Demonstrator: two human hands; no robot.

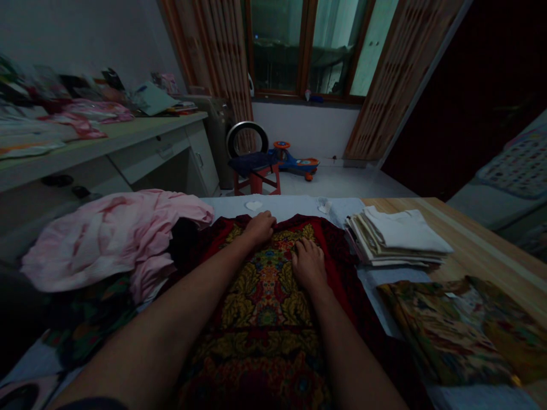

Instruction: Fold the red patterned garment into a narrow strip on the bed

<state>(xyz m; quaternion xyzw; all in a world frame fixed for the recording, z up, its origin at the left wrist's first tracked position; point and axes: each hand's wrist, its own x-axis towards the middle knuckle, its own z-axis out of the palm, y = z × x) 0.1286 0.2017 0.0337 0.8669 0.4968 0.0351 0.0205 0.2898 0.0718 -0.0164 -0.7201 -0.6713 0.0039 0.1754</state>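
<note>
A dark red garment with gold leaf patterns and a colourful centre panel [269,285] lies spread out in front of me, its neckline at the far end. At the left of that neckline is my left hand [260,226], with the fingers curled down on the fabric at the collar edge. My right hand [310,264] rests on the upper right of the front, fingers a little bent and apart, palm down on the cloth. The garment's lower part runs out of view between my forearms.
A pink garment heap [123,239] lies at left over dark green patterned cloth [92,313]. To the right are a stack of folded light clothes [397,236] and a folded multicoloured garment [461,327]. Beyond the table stand a red stool [257,181] and a blue ride-on toy [294,162].
</note>
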